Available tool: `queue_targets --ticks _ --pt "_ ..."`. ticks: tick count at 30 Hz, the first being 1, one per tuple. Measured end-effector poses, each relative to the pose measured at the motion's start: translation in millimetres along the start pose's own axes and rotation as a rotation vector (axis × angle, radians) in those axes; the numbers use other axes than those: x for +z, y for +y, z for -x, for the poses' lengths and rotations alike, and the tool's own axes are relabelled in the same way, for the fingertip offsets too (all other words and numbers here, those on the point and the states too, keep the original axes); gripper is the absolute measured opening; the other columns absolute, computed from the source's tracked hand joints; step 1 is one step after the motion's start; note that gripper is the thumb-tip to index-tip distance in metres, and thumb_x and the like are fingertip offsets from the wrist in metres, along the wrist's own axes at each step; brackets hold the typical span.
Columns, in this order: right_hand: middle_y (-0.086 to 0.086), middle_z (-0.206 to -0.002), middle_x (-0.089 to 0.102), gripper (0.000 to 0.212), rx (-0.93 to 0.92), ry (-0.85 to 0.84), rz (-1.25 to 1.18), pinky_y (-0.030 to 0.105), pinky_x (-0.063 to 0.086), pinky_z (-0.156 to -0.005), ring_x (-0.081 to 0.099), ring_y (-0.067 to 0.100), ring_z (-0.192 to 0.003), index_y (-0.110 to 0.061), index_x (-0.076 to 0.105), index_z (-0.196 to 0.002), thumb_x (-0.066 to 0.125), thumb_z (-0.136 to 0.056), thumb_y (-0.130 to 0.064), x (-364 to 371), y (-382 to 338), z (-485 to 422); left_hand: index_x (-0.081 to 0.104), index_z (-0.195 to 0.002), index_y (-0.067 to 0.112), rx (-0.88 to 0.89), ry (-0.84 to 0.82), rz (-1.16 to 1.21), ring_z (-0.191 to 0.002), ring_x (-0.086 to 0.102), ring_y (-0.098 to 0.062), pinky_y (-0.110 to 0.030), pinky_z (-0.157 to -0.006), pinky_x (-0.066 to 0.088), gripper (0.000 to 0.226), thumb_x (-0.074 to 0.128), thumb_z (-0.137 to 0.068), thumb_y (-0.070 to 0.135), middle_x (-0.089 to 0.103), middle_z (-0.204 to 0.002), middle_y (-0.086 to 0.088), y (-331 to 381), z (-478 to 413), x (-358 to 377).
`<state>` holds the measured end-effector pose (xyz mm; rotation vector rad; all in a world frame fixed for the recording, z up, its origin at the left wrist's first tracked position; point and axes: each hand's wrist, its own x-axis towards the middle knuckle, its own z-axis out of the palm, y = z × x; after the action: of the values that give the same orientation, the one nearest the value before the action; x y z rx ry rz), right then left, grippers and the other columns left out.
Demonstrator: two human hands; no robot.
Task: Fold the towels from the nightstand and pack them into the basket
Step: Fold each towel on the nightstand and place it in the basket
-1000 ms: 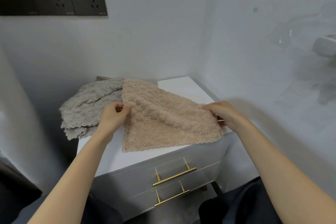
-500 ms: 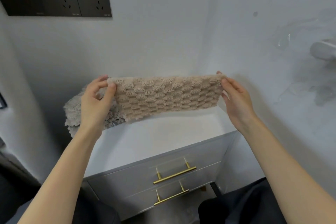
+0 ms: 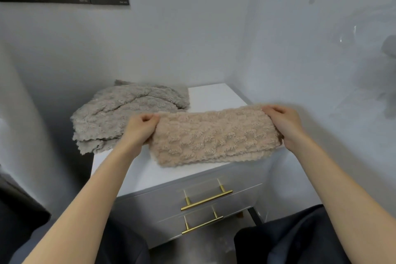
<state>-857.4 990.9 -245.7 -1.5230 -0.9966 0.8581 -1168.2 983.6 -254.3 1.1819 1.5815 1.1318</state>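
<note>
**Two towels, two hands on one**

Beige towel (image 3: pixel 214 137), folded to a long strip, rests across the nightstand (image 3: pixel 150 171) front. Left hand (image 3: pixel 140 128) and right hand (image 3: pixel 282 126) each grip one end, fingers curled. One grey towel (image 3: pixel 128 113) lies crumpled back-left. Two brass drawer handles (image 3: pixel 206 200) below.

You have the folded towel (image 3: pixel 214 137) lying across the front right of the nightstand (image 3: pixel 214 96) surface. The towel heap (image 3: pixel 120 113) sits at its back left, overhanging the left edge.

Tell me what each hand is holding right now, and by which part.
Both hold the beige towel, folded into a long strip: left hand grips its left end, right hand its right end.
</note>
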Motion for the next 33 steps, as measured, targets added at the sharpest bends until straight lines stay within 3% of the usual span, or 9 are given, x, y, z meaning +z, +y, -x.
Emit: queue_targets --ticks 3,6,8,10,12,14,21,25,33 --pt "0.003 -0.103 0.067 0.01 -0.039 -0.005 0.208 0.029 0.05 -0.081 0.061 0.013 -0.09 -0.018 0.069 -0.096 0.059 -0.091 -0.018 -4.5 11.3 -13.6 0.059 -0.09 0.012 0.003 -0.084 -0.103 -0.059 0.043 -0.015 -0.022 -0.053 0.038 0.013 0.052 -0.096 0.021 0.048 -0.075 -0.009 -4.0 -2.4 14.6" --pt "0.009 -0.11 0.066 0.026 -0.019 -0.06 0.332 0.035 0.047 -0.096 0.059 0.018 -0.099 -0.011 0.068 -0.114 0.061 -0.088 -0.012 -8.8 18.2 -21.7 0.053 -0.078 0.012 0.108 -0.09 -0.218 -0.057 0.033 -0.016 -0.023 -0.05 0.026 0.02 0.059 -0.091 0.025 0.039 -0.068 -0.008 -6.1 -3.8 23.0" --pt "0.014 -0.094 0.068 0.023 -0.017 -0.058 0.369 0.037 0.048 -0.084 0.056 0.017 -0.085 -0.002 0.07 -0.105 0.062 -0.087 -0.014 -12.0 21.7 -26.2 0.051 -0.073 0.011 0.134 -0.074 -0.296 -0.055 0.028 -0.015 -0.024 -0.051 0.021 0.027 0.065 -0.087 0.029 0.034 -0.063 -0.005 -8.0 -4.8 23.8" --pt "0.01 -0.074 0.062 0.027 -0.016 -0.065 0.471 0.032 0.043 -0.069 0.054 0.02 -0.072 0.004 0.069 -0.09 0.061 -0.088 -0.022 -13.6 23.9 -28.1 0.053 -0.062 0.008 0.106 -0.067 -0.384 -0.057 0.033 -0.013 -0.023 -0.058 0.032 0.037 0.069 -0.083 0.034 0.037 -0.055 -0.001 -11.5 -6.0 23.3" --pt "0.005 -0.057 0.054 0.039 -0.01 -0.094 0.641 0.03 0.036 -0.057 0.051 0.022 -0.059 -0.004 0.062 -0.061 0.059 -0.09 -0.031 -13.8 25.0 -27.9 0.039 -0.049 0.015 0.086 -0.079 -0.464 -0.058 0.033 -0.013 -0.024 -0.067 0.038 0.051 0.069 -0.082 0.039 0.031 -0.043 0.006 -13.4 -4.8 24.4" --pt "0.002 -0.048 0.044 0.05 -0.017 -0.105 0.764 0.03 0.033 -0.052 0.045 0.021 -0.05 -0.015 0.044 -0.048 0.057 -0.091 -0.036 -12.7 25.6 -27.5 0.03 -0.052 0.019 0.092 -0.07 -0.52 -0.051 0.029 -0.014 -0.027 -0.053 0.026 0.053 0.066 -0.085 0.04 0.028 -0.045 0.006 -13.3 -2.4 27.3" --pt "0.007 -0.081 0.058 0.017 -0.203 -0.02 0.812 0.037 0.043 -0.068 0.055 0.029 -0.079 -0.013 0.047 -0.082 0.049 -0.093 -0.026 -15.2 21.3 -19.2 0.035 -0.076 0.017 0.213 0.055 -0.309 -0.062 0.035 -0.015 -0.03 -0.054 0.025 0.029 0.047 -0.098 0.033 0.04 -0.07 -0.001 -12.6 1.3 38.1" --pt "0.005 -0.074 0.05 0.023 -0.322 -0.033 0.831 0.039 0.04 -0.066 0.051 0.029 -0.076 -0.007 0.043 -0.091 0.039 -0.1 -0.028 -17.3 20.5 -10.7 0.035 -0.087 0.014 0.22 0.034 -0.189 -0.06 0.033 -0.017 -0.033 -0.054 0.027 0.025 0.044 -0.1 0.034 0.038 -0.069 -0.001 -14.3 -1.6 44.0" --pt "0.011 -0.074 0.052 0.022 -0.332 -0.081 0.888 0.037 0.037 -0.062 0.052 0.031 -0.073 -0.006 0.039 -0.092 0.038 -0.102 -0.026 -23.4 22.4 3.6 0.036 -0.098 0.012 0.281 0.047 -0.301 -0.053 0.034 -0.017 -0.033 -0.05 0.027 0.019 0.044 -0.1 0.029 0.038 -0.064 -0.001 -18.8 -6.1 37.6"
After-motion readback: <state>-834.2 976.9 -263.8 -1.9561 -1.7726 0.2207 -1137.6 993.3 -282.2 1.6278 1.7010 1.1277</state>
